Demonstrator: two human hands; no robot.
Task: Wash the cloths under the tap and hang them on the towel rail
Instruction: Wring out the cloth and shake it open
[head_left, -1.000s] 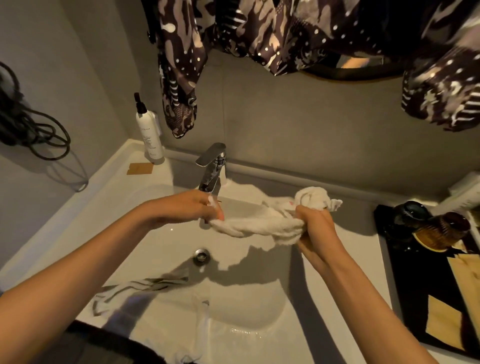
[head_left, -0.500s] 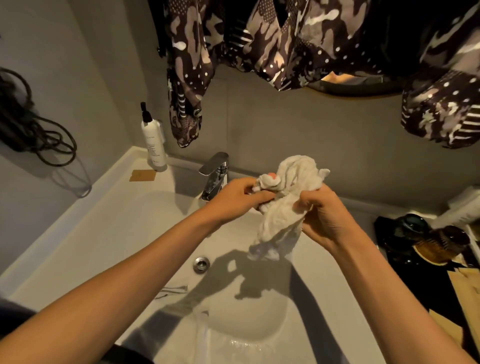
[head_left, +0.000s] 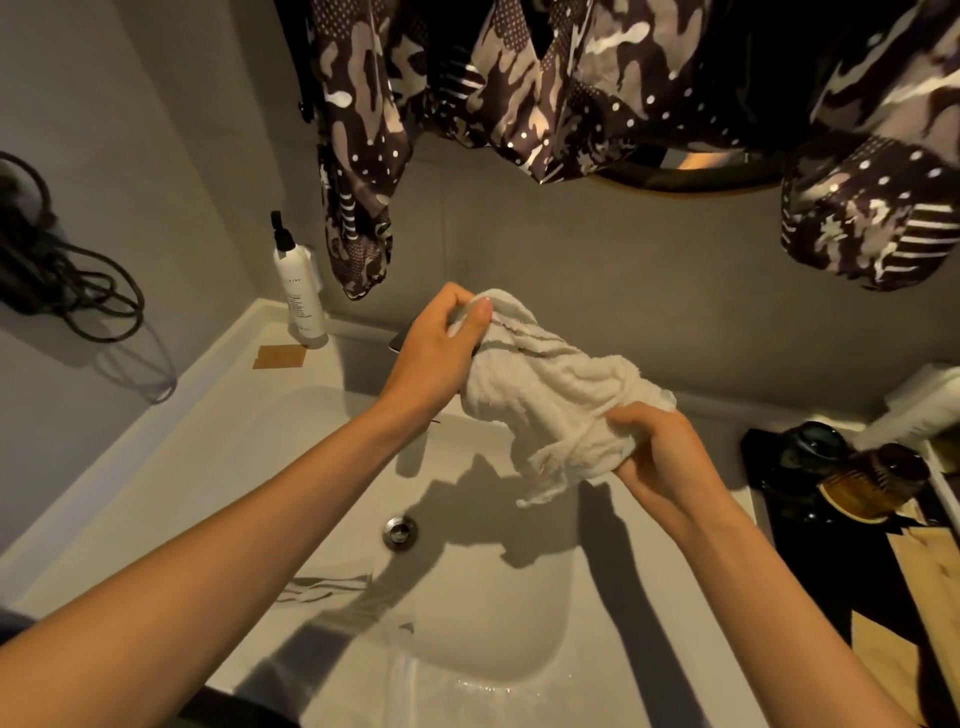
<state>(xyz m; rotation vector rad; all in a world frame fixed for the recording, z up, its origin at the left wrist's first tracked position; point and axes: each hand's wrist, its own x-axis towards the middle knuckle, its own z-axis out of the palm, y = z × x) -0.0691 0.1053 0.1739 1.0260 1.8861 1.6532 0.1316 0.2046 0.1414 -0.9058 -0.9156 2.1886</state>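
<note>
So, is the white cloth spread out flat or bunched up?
Bunched up. The white cloth hangs crumpled between the left hand and right hand, both gripping it.

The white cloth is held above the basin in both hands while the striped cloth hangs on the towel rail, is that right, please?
Not quite. Both hands, left and right, do hold the white cloth, but the head view shows the striped cloth lying in the basin, not hanging.

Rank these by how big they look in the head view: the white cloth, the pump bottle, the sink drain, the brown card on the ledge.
1. white cloth, held up in both hands and nearer the camera, so its lead is partly nearness
2. pump bottle
3. brown card
4. sink drain
</note>
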